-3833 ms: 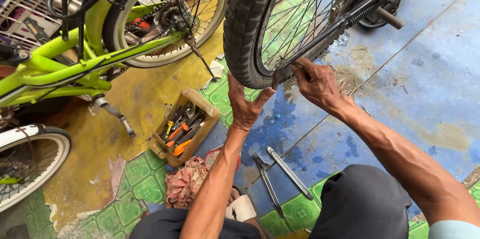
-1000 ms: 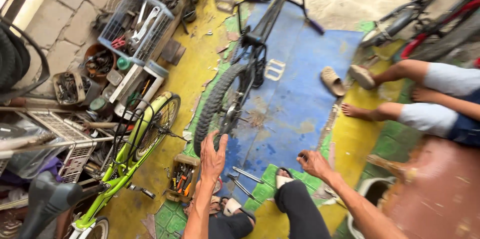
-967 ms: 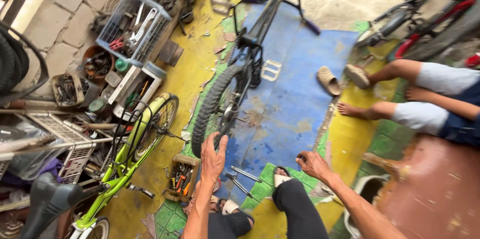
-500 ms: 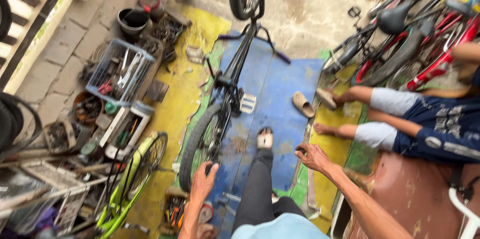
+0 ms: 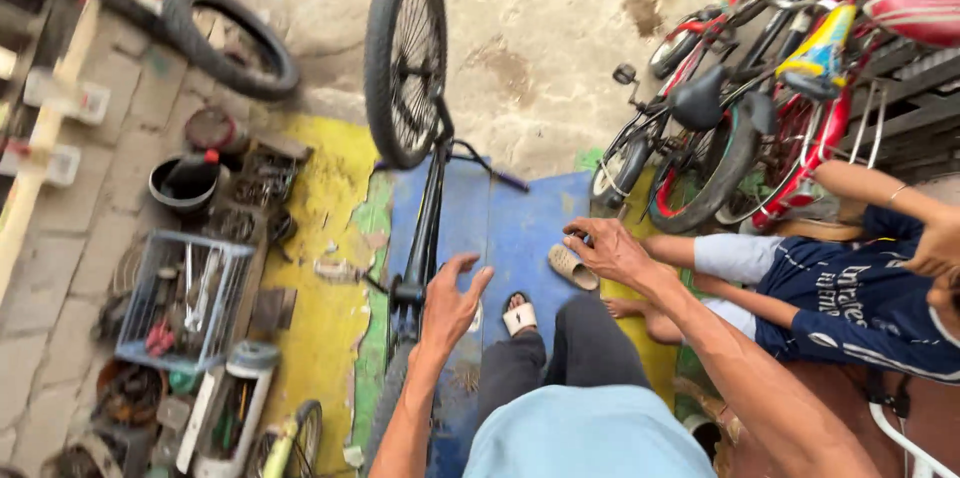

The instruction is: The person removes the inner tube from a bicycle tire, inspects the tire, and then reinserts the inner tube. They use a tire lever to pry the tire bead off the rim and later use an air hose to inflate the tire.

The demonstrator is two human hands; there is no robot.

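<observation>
Bicycle (image 5: 425,188), black, seemingly upside down, below empty spread left hand (image 5: 447,303) and right hand (image 5: 612,250).

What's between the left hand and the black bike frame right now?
Nothing: in the head view the left hand hangs open just right of the black bike frame, with only blue floor in the gap.

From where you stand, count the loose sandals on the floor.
1: a tan sandal lies empty on the blue mat, just below the right hand. A second sandal is worn on the person's own foot. Others may be hidden behind legs.
</observation>
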